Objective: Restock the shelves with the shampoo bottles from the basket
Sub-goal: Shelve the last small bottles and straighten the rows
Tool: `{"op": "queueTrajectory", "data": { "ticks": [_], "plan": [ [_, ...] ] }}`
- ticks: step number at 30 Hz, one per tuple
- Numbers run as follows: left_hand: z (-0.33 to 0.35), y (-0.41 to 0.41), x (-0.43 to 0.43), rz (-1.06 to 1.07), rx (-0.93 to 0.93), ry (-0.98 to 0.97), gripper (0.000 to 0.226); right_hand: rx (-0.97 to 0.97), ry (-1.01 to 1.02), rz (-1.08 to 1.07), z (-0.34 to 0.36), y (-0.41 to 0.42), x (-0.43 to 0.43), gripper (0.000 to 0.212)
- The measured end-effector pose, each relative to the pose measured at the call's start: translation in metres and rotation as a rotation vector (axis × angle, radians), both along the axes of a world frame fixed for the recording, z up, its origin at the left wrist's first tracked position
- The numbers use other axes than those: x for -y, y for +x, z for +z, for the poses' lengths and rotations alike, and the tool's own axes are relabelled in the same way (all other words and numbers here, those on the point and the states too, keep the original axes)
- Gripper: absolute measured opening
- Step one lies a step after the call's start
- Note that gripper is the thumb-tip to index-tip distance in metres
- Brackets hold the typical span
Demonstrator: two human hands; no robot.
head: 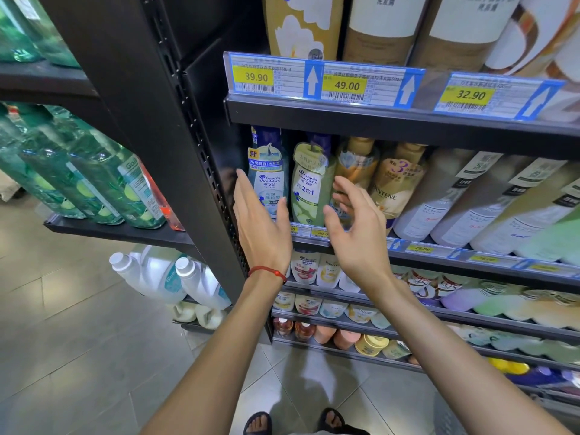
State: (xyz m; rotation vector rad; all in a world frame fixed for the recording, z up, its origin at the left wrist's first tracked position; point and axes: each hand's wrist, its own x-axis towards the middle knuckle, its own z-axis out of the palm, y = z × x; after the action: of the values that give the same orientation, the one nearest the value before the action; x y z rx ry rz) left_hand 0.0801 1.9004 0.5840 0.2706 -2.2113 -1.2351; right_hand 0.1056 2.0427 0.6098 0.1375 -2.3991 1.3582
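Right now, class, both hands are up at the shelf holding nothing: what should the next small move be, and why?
Probably draw both hands back and fetch another bottle. The left hand and the right hand are open and empty, and the blue bottle and the green bottle beside it already stand upright at the front of the shelf. The basket is out of view.

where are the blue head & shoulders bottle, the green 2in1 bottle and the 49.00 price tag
blue head & shoulders bottle [268, 181]: head view, on its front label
green 2in1 bottle [308, 187]: head view, on its white label patch
49.00 price tag [346, 85]: head view, on its yellow price patch
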Motion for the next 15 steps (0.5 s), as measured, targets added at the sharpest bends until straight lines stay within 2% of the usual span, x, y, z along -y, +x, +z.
{"op": "queueTrajectory", "data": {
  "ticks": [3, 5, 7, 9, 15],
  "plan": [
    [0.004, 0.015, -0.003, -0.048, -0.185, 0.023, 0.061, -0.012, -0.032, 0.019, 0.003, 0.001, -0.001, 0.047],
    [0.006, 0.025, -0.005, -0.156, -0.279, -0.003, 0.046, -0.007, -0.077, 0.028, 0.007, 0.0, -0.002, 0.044],
    [0.014, 0.028, -0.008, -0.282, -0.256, 0.018, 0.042, 0.015, -0.151, 0.052, 0.012, -0.002, -0.003, 0.042],
    [0.024, 0.024, -0.011, -0.363, -0.176, 0.068, 0.048, 0.055, -0.216, 0.083, 0.016, -0.003, -0.005, 0.042],
    [0.041, 0.016, -0.009, -0.412, -0.059, -0.002, 0.061, 0.1, -0.259, 0.072, 0.022, 0.0, -0.004, 0.043]
  ]
}}
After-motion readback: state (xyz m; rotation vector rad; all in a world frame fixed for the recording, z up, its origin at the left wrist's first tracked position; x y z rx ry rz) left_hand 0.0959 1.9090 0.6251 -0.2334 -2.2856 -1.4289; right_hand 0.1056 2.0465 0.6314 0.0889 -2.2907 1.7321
